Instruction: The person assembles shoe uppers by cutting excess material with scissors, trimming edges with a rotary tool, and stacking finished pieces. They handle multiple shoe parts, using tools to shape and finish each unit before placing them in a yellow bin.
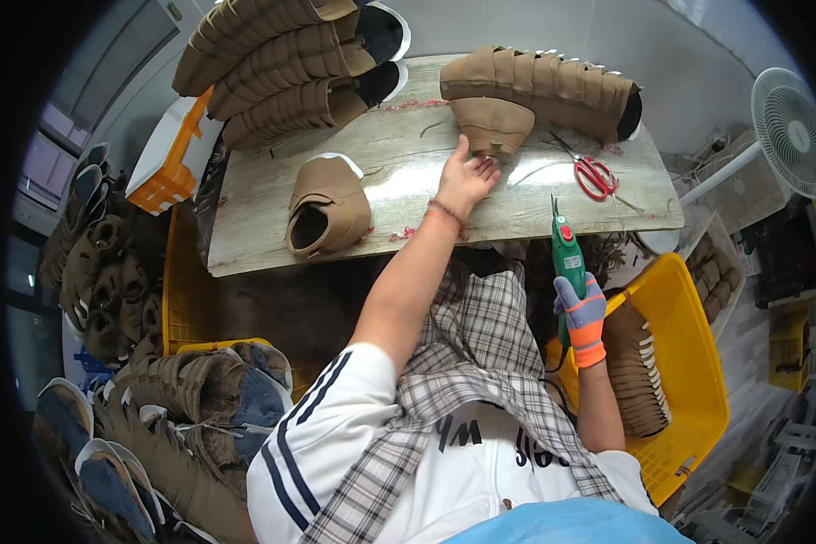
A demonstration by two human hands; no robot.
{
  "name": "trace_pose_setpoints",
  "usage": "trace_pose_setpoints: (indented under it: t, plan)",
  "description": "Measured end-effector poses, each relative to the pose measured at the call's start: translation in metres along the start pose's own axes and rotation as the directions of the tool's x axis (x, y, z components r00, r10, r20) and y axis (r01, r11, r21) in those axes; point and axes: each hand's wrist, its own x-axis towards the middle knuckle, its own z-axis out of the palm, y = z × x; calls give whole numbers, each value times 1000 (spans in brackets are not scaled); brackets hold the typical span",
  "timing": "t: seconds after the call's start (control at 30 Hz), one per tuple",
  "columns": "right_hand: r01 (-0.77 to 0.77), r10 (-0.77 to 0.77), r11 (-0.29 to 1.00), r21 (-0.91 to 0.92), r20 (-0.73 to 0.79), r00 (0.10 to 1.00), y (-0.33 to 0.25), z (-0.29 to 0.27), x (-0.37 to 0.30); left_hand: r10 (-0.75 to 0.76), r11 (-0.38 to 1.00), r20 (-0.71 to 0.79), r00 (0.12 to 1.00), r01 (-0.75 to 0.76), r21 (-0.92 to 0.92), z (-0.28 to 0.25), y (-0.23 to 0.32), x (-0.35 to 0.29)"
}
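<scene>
A brown shoe upper (491,122) lies at the front of a stacked row on the worktable. My bare left hand (468,184) is at its near edge, thumb apart from the slightly curled fingers; I cannot tell whether it touches. My right hand (582,311), in a purple and orange glove, is closed round a green handheld power tool (567,254) with a red button and a thin tip pointing up and away. Red-handled scissors (595,176) rest on the table beyond the tool. Another brown upper (330,207) stands alone at the left, its dark opening facing me.
Stacked brown uppers (539,82) line the table's (399,172) far side; more rows (281,77) are far left. A yellow basket (698,363) holds uppers at my right. A white fan (793,131) stands far right. Uppers (181,408) pile up at the left, near an orange-and-white box (174,154).
</scene>
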Motion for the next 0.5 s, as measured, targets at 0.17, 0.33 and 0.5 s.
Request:
trace_pose_setpoints:
  t: [0.17,0.33,0.5]
  plan:
    - [-12,12,1000,-19,2,1000,5,-8,1,288,945,150,946,-256,-201,17,-5,40]
    - [-18,18,998,58,0,1000,3,-18,0,533,679,418,735,-667,307,-17,-26,-83]
    - [88,-85,992,-92,37,996,-3,-5,-1,529,356,551,645,-758,546,-61,2,-155]
